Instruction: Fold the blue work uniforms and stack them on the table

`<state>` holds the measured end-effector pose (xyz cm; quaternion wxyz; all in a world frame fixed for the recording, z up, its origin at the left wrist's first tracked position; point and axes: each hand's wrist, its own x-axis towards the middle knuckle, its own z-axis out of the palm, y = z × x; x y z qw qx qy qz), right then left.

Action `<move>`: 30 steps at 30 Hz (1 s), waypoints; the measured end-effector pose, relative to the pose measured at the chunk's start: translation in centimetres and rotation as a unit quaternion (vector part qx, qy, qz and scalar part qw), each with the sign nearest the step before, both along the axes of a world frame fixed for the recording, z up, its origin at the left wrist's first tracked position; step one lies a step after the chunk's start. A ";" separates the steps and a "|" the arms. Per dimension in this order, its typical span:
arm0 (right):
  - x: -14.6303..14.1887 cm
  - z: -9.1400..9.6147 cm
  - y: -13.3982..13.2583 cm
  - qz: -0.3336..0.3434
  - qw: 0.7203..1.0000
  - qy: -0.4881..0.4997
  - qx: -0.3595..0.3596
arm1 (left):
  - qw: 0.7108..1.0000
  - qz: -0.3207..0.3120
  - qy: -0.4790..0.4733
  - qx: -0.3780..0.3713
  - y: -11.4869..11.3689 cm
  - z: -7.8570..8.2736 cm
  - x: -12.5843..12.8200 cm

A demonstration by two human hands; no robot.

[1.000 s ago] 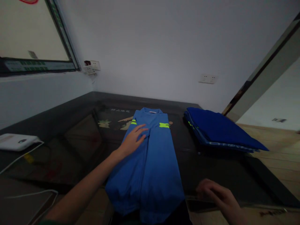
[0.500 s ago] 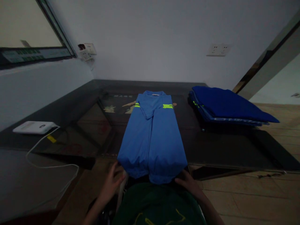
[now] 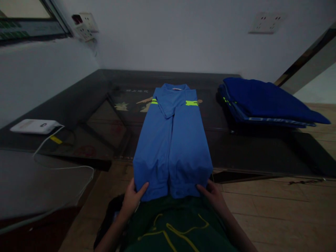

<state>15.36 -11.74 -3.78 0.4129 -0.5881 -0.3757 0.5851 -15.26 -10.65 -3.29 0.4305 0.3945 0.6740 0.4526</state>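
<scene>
A light blue work jacket (image 3: 172, 140) with yellow-green stripes lies lengthwise on the dark glass table (image 3: 105, 105), collar at the far end. Its sides are folded in to a long, narrow shape, and the hem hangs past the table's near edge. My left hand (image 3: 133, 196) grips the hem's left corner, thumb on top and fingers underneath. At the right corner of the hem, my right hand (image 3: 211, 196) pinches the cloth the same way. The fingers below the cloth are hidden in both hands.
A stack of folded blue clothes (image 3: 267, 101) sits on the table's right side. On the left lies a white power bank (image 3: 35, 126) with a white cable (image 3: 65, 168) hanging over the edge. Sockets (image 3: 266, 22) are on the wall behind.
Both hands have closed on the hem corners, thumbs now over the cloth; before, they were at the corners with fingers looser. The hem looks straighter. The view has tilted downward.
</scene>
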 end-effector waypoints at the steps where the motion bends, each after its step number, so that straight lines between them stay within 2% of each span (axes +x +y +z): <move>1: 0.0 0.3 -0.6 -0.005 1.000 0.006 -0.004 | 1.000 0.001 0.007 0.017 -0.6 0.3 0.0; 6: -0.3 1.6 -3.3 -0.038 0.999 0.031 -0.019 | 0.997 -0.022 0.023 0.070 -2.6 2.6 -0.2; 9: -0.5 2.7 -4.6 -0.067 0.997 0.044 -0.009 | 0.996 -0.040 0.047 0.069 -3.5 3.9 -0.7; 11: -0.4 3.5 -5.3 -0.081 0.996 0.035 0.001 | 0.997 -0.046 0.030 0.048 -4.1 4.6 -1.2; 14: 0.7 4.3 -5.9 -0.052 0.998 -0.033 0.018 | 0.999 -0.040 -0.023 -0.006 -4.4 5.5 -2.1; 15: 1.2 4.5 -5.9 -0.033 0.997 -0.059 0.030 | 0.999 -0.049 -0.019 -0.003 -4.3 5.8 -2.4; 17: 2.4 4.9 -5.6 0.013 0.994 -0.089 0.067 | 0.991 -0.109 0.043 0.063 -3.8 6.4 -3.2; 18: 3.0 5.1 -5.4 0.038 0.991 -0.095 0.085 | 0.977 -0.154 0.091 0.118 -3.3 6.7 -3.6; 20: 3.9 5.6 -4.9 0.082 0.985 -0.109 0.107 | 0.928 -0.226 0.186 0.230 -2.2 7.3 -4.4; 24: 4.1 6.7 -3.7 0.104 0.971 -0.173 0.127 | 0.837 -0.291 0.278 0.372 0.2 8.9 -5.1; 27: 3.6 7.0 -2.9 0.081 0.958 -0.216 0.172 | 0.801 -0.290 0.314 0.418 1.7 10.0 -5.1; 30: 2.9 6.6 -2.1 0.054 0.931 -0.250 0.260 | 0.793 -0.287 0.339 0.417 2.5 10.5 -5.1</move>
